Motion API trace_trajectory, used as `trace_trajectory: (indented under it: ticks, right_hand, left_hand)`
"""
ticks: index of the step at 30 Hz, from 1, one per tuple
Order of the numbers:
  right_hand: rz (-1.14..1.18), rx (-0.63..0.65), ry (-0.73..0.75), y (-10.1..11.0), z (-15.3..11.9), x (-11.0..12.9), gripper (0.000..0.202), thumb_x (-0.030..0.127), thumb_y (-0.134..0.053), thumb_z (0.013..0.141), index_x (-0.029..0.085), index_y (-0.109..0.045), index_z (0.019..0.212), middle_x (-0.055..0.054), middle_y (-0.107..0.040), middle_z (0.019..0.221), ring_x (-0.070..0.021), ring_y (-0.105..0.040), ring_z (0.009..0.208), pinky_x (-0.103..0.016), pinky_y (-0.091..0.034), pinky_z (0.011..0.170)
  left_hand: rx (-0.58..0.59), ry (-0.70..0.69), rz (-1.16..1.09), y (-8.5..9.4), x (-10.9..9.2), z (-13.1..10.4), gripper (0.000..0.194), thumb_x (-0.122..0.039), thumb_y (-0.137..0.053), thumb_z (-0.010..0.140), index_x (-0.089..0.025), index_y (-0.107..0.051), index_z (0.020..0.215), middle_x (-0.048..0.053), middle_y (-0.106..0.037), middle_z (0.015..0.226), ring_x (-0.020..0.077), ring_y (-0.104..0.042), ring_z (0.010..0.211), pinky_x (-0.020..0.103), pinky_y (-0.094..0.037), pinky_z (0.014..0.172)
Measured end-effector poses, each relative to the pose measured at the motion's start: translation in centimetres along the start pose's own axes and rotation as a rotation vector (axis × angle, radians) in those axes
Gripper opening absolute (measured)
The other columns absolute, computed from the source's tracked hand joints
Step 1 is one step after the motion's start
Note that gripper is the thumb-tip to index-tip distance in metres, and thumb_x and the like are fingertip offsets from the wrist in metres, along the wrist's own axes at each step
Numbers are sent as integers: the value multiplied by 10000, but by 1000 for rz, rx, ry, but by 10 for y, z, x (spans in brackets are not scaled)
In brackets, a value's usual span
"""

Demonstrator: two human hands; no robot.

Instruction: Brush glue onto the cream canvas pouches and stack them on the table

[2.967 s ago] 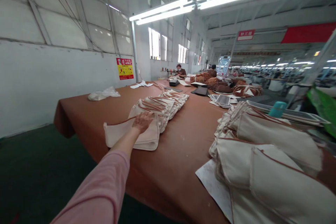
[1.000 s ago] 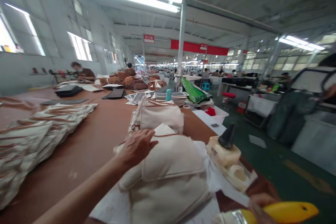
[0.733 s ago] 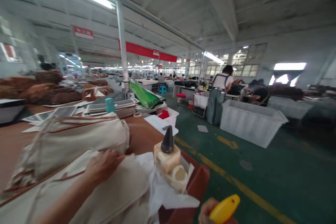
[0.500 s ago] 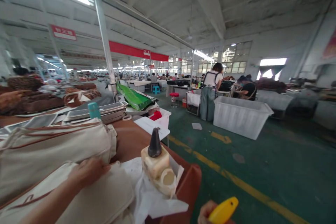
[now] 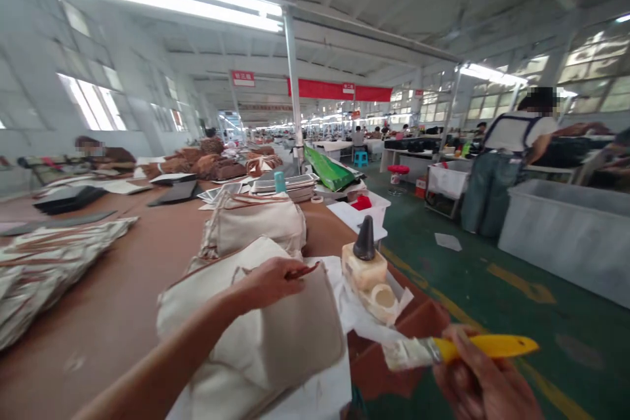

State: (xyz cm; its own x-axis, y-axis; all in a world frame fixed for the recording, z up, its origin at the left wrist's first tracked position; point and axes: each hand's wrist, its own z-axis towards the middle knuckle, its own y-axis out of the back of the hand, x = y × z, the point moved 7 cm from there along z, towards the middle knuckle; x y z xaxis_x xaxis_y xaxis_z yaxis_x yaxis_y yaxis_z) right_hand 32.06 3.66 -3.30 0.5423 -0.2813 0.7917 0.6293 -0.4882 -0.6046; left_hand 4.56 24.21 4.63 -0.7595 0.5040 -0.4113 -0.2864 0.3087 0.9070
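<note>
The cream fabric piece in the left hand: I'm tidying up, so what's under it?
Beneath the piece, more cream fabric and white paper show toward the near side; the rest is covered.

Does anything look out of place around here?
Yes: a pale flat sheet lies alone on the green floor, near a standing co-worker, perhaps dropped. Nothing else stands out: the right hand grips a yellow-handled paintbrush, the left hand a cream fabric pouch.
</note>
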Motion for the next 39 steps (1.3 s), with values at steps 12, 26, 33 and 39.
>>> trace_trajectory:
  ticks: [12, 26, 33, 39]
  right_hand:
    - [-186, 355, 199, -97, -15, 8, 345, 457, -804, 850, 174, -607, 838, 58, -424, 513, -83, -362, 418, -152, -270, 383]
    - [-555, 359, 516, -100, -19, 24, 320, 463, -678, 943, 178, -624, 807, 32, -466, 555, -124, -411, 455, -221, -364, 443]
    - [-444, 237, 501, -72, -4, 36, 262, 424, -695, 936, 172, -635, 897, 42, -442, 549, -128, -408, 435, -219, -353, 409]
    - [-429, 524, 337, -86, -41, 19, 196, 360, -651, 988, 191, -614, 895, 26, -467, 632, -121, -415, 516, -204, -340, 449]
  left_hand:
    - [114, -130, -363, -29, -59, -92, 385, -348, -522, 869, -237, -717, 1182, -1, -703, 932, 202, -590, 857, 236, -427, 744]
    - [154, -185, -364, -51, -77, -103, 242, -307, -515, 952, -193, -726, 981, -4, -677, 832, 159, -587, 779, 201, -394, 637]
    - [-207, -412, 123, -50, -93, -129, 263, -334, -455, 1031, -241, -700, 1008, -2, -617, 748, 109, -542, 621, 245, -295, 547]
    - [-391, -553, 377, -61, -101, -146, 144, -242, -507, 997, -224, -628, 922, -21, -564, 673, 149, -464, 544, 324, -234, 521]
